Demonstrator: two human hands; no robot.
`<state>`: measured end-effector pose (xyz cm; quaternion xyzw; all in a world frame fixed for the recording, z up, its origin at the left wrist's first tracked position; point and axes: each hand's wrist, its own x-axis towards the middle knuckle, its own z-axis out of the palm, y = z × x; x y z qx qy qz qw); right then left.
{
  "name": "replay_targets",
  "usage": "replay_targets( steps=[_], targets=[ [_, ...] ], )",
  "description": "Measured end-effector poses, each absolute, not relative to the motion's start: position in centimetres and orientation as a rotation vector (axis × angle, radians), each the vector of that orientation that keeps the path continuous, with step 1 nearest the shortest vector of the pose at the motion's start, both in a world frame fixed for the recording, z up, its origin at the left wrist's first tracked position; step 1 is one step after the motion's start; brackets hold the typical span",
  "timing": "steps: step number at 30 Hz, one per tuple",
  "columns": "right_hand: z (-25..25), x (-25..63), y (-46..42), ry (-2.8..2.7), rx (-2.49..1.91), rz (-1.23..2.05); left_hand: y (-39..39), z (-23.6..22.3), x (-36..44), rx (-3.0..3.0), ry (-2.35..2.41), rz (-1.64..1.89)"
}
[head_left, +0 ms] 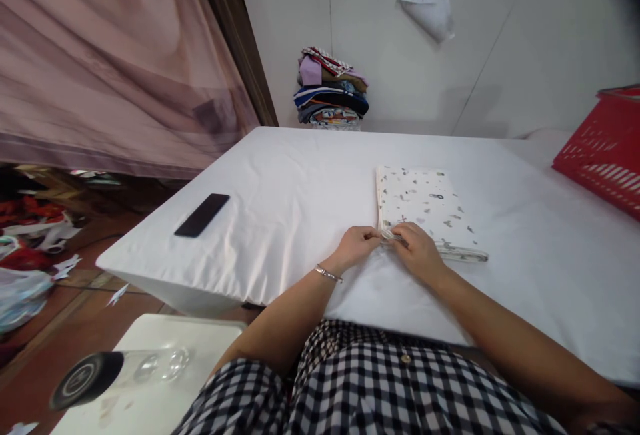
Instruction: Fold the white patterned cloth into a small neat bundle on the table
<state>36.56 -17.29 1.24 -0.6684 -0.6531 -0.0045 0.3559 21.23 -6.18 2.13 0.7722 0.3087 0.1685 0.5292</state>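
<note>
A folded white cloth (423, 198) with small grey and dark printed figures lies flat on the white-covered table. At its near left corner, my left hand (357, 246) is closed, thumb and fingertips pinched on the cloth's edge. Just to the right, my right hand (416, 249) bends over the near edge and grips the folded layers at the same corner. The layers bulge up slightly between my fingertips. Part of the near edge is hidden under my right hand.
A black phone (203, 215) lies on the table (300, 175) to the left. A red basket (605, 141) stands at the right. Stacked folded fabrics (333, 91) rise behind the far edge. Below left, a clear bottle (150, 365) with a dark end lies on a white stool (165, 335).
</note>
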Motion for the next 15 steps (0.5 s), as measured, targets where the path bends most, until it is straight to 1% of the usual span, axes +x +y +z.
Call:
replay_targets(
  steps=[4, 7, 10, 15],
  targets=[
    [1.3, 36.6, -17.2, -1.528, -1.744, 0.088, -6.1, 3.2, 20.8, 2.002, 0.851, 0.474],
    [1.4, 36.5, -17.3, -1.483, -1.747, 0.098, -6.4, 3.7, 20.7, 2.142, 0.928, 0.428],
    [1.3, 36.4, -17.2, -1.471, -1.731, 0.110, -6.7, 3.6, 20.9, 2.244, 0.907, 0.393],
    [1.2, 36.4, -17.2, -1.467, -1.721, 0.117, -7.2, 2.8, 21.6, 2.311, 0.851, 0.438]
  ],
)
